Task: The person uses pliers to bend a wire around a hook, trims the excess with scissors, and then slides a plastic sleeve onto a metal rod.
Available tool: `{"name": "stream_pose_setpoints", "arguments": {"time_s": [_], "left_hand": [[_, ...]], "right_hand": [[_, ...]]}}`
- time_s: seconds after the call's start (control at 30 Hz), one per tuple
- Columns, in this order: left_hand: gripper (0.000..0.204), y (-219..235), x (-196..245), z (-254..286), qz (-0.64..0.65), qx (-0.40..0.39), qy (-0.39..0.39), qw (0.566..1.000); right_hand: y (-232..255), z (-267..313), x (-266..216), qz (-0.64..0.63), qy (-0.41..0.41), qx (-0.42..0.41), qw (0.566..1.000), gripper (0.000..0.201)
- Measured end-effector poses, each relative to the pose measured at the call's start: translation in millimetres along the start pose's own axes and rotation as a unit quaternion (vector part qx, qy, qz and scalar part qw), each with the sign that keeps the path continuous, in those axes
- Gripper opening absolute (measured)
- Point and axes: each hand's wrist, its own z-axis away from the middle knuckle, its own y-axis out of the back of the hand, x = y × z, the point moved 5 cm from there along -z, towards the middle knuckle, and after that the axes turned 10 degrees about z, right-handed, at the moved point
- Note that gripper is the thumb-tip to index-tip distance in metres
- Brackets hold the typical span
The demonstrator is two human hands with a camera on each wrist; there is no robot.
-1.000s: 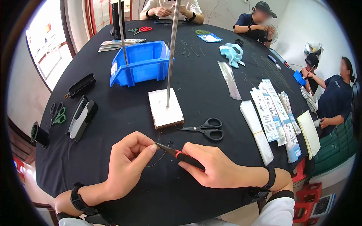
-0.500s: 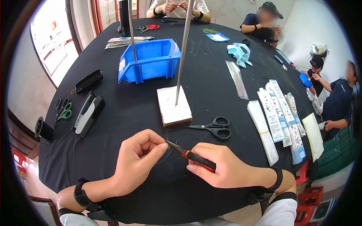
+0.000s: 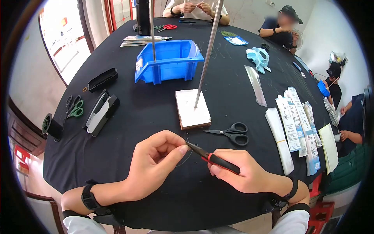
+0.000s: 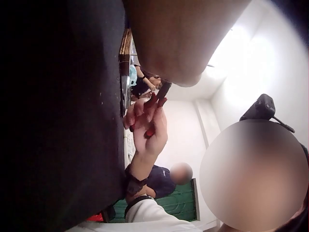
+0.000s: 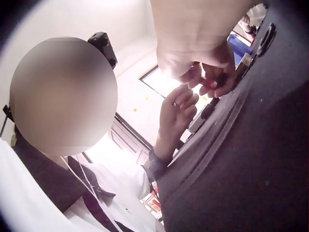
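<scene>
My right hand (image 3: 243, 171) grips needle-nose pliers (image 3: 225, 164) with black and red handles; their narrow tip reaches the fingertips of my left hand. Thumb and forefinger of my left hand (image 3: 157, 163) pinch something tiny at that tip, too small to make out. A thin line (image 3: 187, 160) curves down below the pinch against the black cloth. In the left wrist view, the red handles (image 4: 150, 131) show between the right hand's fingers. The right wrist view has the left hand (image 5: 177, 113) behind the right one, with the pliers mostly hidden.
Just beyond the hands stand a white-topped block (image 3: 191, 113) with a metal rod (image 3: 208, 58) and black scissors (image 3: 235, 134). A stapler (image 3: 102, 115) and green-handled scissors (image 3: 76, 109) lie left. Farther back is a blue bin (image 3: 171, 64); printed packets (image 3: 298, 124) lie right.
The head view has turned left, so the table and hands appear farther right in the frame. Both hands keep nearly the same pose, pliers tip at the left fingertips.
</scene>
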Motion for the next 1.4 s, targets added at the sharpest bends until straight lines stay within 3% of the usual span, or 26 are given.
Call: {"name": "stream_pose_setpoints", "arguments": {"time_s": [0.13,0.33,0.5,1.1,1.4], "left_hand": [[0.009,0.1,0.6,-1.0,0.029,0.011,0.004,1.000],[0.026,-1.3,3.6,-4.2,-0.011,-0.023,-0.057,0.998],[0.025,-2.0,2.7,-4.1,0.004,-0.033,-0.058,0.998],[0.017,-2.6,4.9,-3.8,-0.016,-0.049,-0.077,0.996],[0.018,-2.0,3.8,-6.6,-0.024,-0.080,-0.032,0.996]], "right_hand": [[-2.4,0.5,5.0,-0.035,-0.006,-0.011,0.999,0.014],[0.0,2.6,3.0,-0.084,-0.006,-0.026,0.996,0.013],[-1.7,3.7,5.2,-0.127,-0.015,-0.047,0.991,0.013],[-0.6,3.0,0.9,-0.099,0.007,-0.061,0.993,0.013],[2.9,2.8,-2.8,0.020,0.043,-0.043,0.998,0.010]]}}
